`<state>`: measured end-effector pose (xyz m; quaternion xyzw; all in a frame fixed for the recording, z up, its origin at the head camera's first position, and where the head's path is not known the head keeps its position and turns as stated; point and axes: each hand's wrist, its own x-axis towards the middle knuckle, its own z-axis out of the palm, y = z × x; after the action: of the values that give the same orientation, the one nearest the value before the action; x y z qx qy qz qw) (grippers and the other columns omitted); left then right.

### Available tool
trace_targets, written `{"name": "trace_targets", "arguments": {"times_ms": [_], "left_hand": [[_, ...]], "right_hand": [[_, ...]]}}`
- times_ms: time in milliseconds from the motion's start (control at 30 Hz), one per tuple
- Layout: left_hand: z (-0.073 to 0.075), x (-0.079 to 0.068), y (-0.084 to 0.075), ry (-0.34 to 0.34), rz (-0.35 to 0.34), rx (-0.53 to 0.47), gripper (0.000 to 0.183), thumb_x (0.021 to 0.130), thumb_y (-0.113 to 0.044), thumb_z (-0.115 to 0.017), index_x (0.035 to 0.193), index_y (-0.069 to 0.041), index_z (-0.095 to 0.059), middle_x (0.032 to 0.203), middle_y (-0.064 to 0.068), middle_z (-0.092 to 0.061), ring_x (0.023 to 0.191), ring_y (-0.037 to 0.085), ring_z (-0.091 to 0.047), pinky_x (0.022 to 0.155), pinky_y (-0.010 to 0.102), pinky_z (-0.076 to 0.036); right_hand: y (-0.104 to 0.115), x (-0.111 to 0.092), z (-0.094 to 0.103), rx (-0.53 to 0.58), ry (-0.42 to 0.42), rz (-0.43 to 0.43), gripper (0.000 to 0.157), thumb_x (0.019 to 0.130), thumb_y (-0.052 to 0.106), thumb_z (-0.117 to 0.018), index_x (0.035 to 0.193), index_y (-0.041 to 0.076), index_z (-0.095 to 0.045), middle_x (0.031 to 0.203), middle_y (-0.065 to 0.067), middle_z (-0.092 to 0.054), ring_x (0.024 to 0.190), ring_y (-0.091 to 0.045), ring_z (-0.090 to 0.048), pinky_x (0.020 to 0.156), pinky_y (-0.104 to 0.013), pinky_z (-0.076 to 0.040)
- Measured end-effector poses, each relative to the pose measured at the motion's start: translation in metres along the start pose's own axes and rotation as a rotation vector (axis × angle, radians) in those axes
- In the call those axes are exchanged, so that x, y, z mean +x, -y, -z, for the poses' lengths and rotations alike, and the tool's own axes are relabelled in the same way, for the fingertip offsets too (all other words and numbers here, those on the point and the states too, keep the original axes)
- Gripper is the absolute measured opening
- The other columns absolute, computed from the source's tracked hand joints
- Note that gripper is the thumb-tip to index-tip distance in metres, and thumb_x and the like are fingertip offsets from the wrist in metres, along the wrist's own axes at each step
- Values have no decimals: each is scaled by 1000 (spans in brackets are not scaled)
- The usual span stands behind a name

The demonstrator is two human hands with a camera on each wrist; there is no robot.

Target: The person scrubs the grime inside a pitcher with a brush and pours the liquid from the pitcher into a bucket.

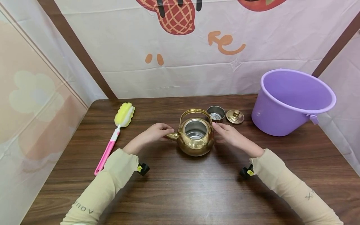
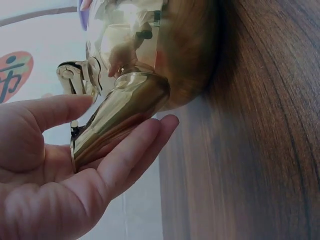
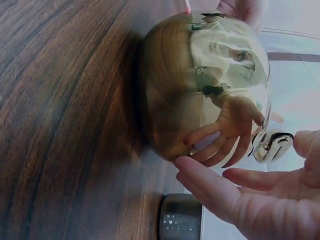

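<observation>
A shiny gold teapot (image 1: pixel 196 147) stands upright on the table without its lid, its hoop handle (image 1: pixel 194 110) raised over the opening. My left hand (image 1: pixel 156 132) holds the spout (image 2: pixel 122 112), which lies between the thumb and the fingers in the left wrist view. On the teapot's other side, my right hand (image 1: pixel 229 135) touches the body with nearly straight fingers. Its thumb is at the handle's hinge (image 3: pixel 272 146) in the right wrist view. Behind the teapot are a perforated metal strainer (image 1: pixel 216 113) and a gold lid (image 1: pixel 235 116) with a knob.
A purple bucket (image 1: pixel 277 120) stands at the back right of the wooden table (image 1: pixel 182 193). To the left lies a sponge brush (image 1: pixel 106 156) with a pink handle and a yellow-and-white head. A printed cloth (image 1: pixel 197 78) hangs behind the table.
</observation>
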<state>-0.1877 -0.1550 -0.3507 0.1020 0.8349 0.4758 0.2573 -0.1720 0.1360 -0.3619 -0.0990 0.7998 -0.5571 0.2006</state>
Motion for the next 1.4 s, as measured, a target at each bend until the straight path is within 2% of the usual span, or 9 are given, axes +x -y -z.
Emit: {"name": "trace_targets", "arguments": {"times_ms": [267,467,667,967,1167,1400], "left_hand": [[-3,2,2,20,23,-91,36,95,-8,-45,120,18,-45,116,28,-50,99,23,-55,91,42,-43],[-2,2,2,45,51,-165,36,95,-6,-43,120,20,-43,116,29,-49,104,26,-55,90,39,-44],[-2,2,2,42,63,-180,35,95,-5,-43,119,20,-44,116,29,-49,105,29,-55,86,34,-47],[-5,-4,0,-1,42,-172,34,94,-3,-43,118,21,-45,119,32,-49,105,30,-56,83,34,-48],[-7,-6,-6,-7,23,-172,33,94,-2,-42,117,21,-47,118,32,-50,101,29,-58,83,35,-49],[-5,-9,-22,-20,-17,-170,33,94,-1,-41,118,21,-46,121,33,-48,104,31,-56,87,40,-45]], "right_hand": [[2,-1,-1,97,51,-8,60,99,33,-31,135,-15,-23,131,-35,-36,118,-44,-41,86,-48,-44],[2,0,-3,182,67,-68,61,99,34,-30,136,-15,-20,128,-38,-36,118,-46,-41,87,-50,-43],[3,0,-4,268,86,-112,63,98,34,-31,137,-14,-17,131,-38,-31,122,-47,-34,89,-52,-41],[5,2,-5,280,51,-143,58,98,33,-32,132,-14,-28,126,-35,-40,117,-42,-43,86,-49,-45],[7,0,1,303,44,-161,58,97,34,-33,130,-14,-30,120,-32,-46,100,-29,-55,87,-50,-43],[15,-2,13,282,55,-112,59,97,35,-34,130,-13,-31,116,-27,-51,95,-23,-57,89,-46,-44]]}}
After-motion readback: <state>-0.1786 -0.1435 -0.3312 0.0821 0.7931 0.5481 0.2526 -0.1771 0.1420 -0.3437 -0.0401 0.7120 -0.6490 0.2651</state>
